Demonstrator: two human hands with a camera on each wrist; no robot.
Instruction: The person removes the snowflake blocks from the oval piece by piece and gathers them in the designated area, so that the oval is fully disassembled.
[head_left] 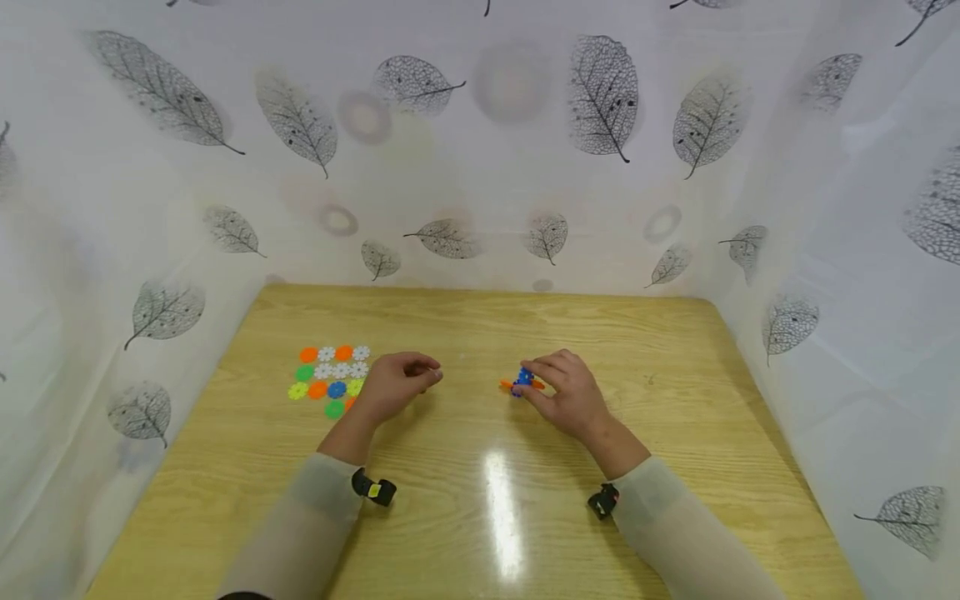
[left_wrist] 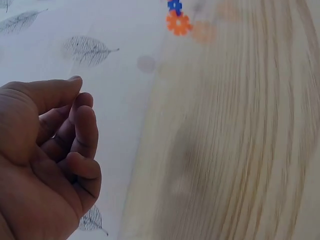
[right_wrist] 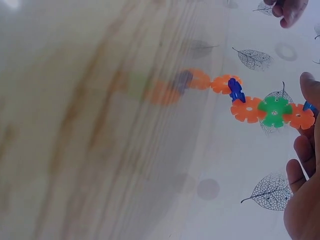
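My right hand (head_left: 570,393) pinches one end of a joined string of notched plastic flower discs (head_left: 525,377) between thumb and fingers. In the right wrist view the string shows orange discs (right_wrist: 246,110), a green disc (right_wrist: 274,112) and a dark blue disc (right_wrist: 236,90) set at an angle; a second blue one is partly behind the fingers. My left hand (head_left: 395,386) hovers to the left over the table, its fingers loosely bent, thumb near the index fingertip, and nothing shows between them. Part of the string (left_wrist: 178,23) appears at the top of the left wrist view.
Loose flower discs (head_left: 341,371) in orange, white, green, yellow and blue lie flat in rows on the wooden table (head_left: 450,467), left of my left hand, which hides some. A leaf-print curtain (head_left: 480,183) encloses the table's back and sides.
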